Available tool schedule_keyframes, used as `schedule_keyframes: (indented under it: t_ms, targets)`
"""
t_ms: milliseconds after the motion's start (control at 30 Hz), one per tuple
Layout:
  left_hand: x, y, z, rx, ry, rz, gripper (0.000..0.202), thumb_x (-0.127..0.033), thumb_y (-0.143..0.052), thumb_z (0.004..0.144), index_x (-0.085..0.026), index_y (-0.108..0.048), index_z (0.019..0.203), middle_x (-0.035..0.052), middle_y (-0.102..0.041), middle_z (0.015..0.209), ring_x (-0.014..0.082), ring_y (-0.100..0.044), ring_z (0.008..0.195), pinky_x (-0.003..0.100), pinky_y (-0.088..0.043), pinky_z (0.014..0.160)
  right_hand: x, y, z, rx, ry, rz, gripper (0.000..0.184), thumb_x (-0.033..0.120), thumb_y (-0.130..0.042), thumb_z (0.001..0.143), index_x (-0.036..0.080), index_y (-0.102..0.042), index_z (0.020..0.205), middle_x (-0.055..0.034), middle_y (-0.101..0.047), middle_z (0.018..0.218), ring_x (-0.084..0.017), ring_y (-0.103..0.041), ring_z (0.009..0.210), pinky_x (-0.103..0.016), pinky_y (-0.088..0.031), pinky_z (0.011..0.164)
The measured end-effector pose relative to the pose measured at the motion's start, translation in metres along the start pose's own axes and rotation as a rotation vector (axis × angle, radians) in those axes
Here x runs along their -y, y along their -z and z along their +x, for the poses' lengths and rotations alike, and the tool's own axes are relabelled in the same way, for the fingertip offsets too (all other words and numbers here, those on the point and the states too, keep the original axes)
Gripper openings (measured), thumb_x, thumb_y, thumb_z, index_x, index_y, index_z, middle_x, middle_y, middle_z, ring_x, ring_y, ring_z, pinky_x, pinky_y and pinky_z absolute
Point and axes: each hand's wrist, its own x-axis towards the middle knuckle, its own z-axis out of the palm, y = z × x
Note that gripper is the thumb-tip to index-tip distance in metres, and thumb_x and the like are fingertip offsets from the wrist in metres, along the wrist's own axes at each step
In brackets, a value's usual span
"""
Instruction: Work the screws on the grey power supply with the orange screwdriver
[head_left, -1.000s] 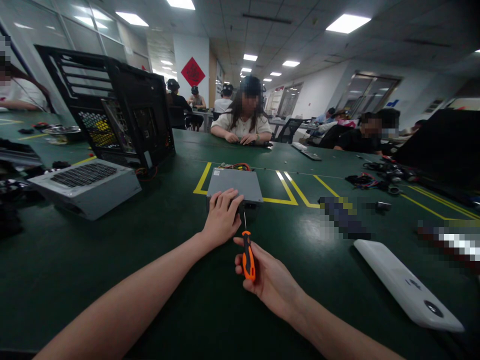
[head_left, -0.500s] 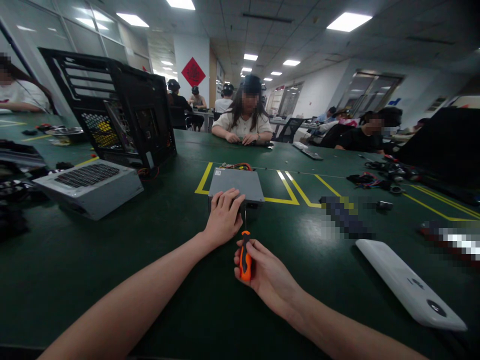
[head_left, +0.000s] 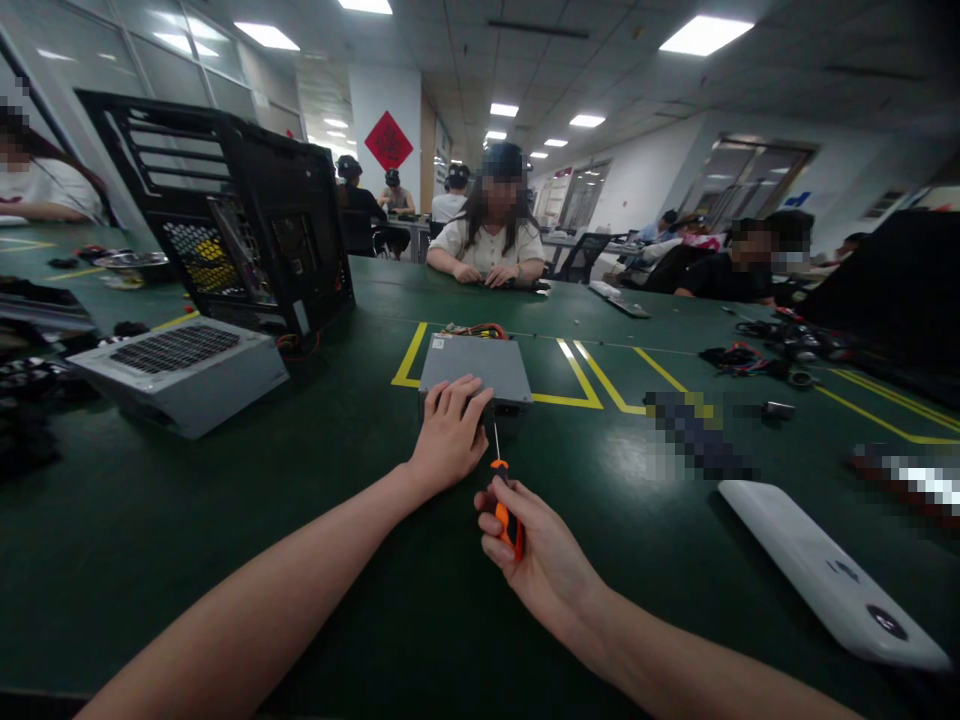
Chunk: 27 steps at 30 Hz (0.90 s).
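Note:
A grey metal power supply box (head_left: 480,362) lies on the green table inside a yellow marked rectangle, with coloured wires (head_left: 472,329) at its far end. My left hand (head_left: 448,436) rests flat on its near left corner, fingers stretched over the top. My right hand (head_left: 538,556) is closed round an orange and black screwdriver (head_left: 506,505). The thin shaft points up at the near face of the box, right beside my left fingers.
A black computer case (head_left: 240,225) stands at the back left, with a second grey power supply (head_left: 180,368) in front of it. A white panel (head_left: 829,573) lies at the right. Cables and small parts (head_left: 757,357) are spread further right. Several people sit across the table.
My right hand has turned the screwdriver in its grip and shifted slightly right. My left hand stays on the box.

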Motion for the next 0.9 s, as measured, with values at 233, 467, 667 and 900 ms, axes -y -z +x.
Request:
schedule_keyframes:
  t_ms: [233,467,667,900]
  targets:
    - [0.0024,-0.0024,0.0001,0.000,-0.008,-0.003,0.046,-0.017,-0.050,0.072,-0.017,-0.044,0.118,0.0101,-0.046,0.122,0.0230,-0.035,0.121,0.041,-0.019,0.103,0.0016,0.0016,0.0021,0.027,-0.128,-0.008,0.028,0.035,-0.039,0.086,0.015,-0.055,0.097,-0.0045,-0.053,0.070,-0.008,-0.048,0.054,-0.016,-0.036,0.042]
    - [-0.0005,0.0022,0.0010,0.007,0.000,-0.020,0.045,-0.016,-0.049,0.074,-0.018,-0.043,0.118,0.0106,-0.046,0.123,0.0237,-0.036,0.121,0.043,-0.021,0.102,0.0019,-0.0006,0.0006,-0.039,-0.017,0.018,0.009,0.020,-0.056,0.077,0.015,-0.049,0.074,0.0000,-0.050,0.066,-0.004,-0.041,0.047,-0.012,-0.024,0.035]
    - [0.0006,-0.0006,0.0009,-0.001,0.002,-0.005,0.044,-0.017,-0.050,0.073,-0.017,-0.044,0.117,0.0104,-0.046,0.122,0.0233,-0.035,0.121,0.042,-0.020,0.102,0.0027,0.0019,0.0026,-0.024,-0.096,-0.025,0.022,0.033,-0.045,0.084,0.014,-0.056,0.086,-0.0030,-0.053,0.070,-0.008,-0.049,0.055,-0.017,-0.041,0.046]
    - [0.0010,-0.0001,0.0006,0.004,0.000,-0.015,0.044,-0.017,-0.049,0.074,-0.017,-0.044,0.118,0.0106,-0.046,0.123,0.0235,-0.035,0.121,0.043,-0.020,0.103,0.0042,0.0044,0.0037,-0.017,-0.074,0.055,0.015,0.028,-0.050,0.081,0.013,-0.053,0.082,-0.0029,-0.051,0.068,-0.005,-0.042,0.048,-0.012,-0.025,0.035]
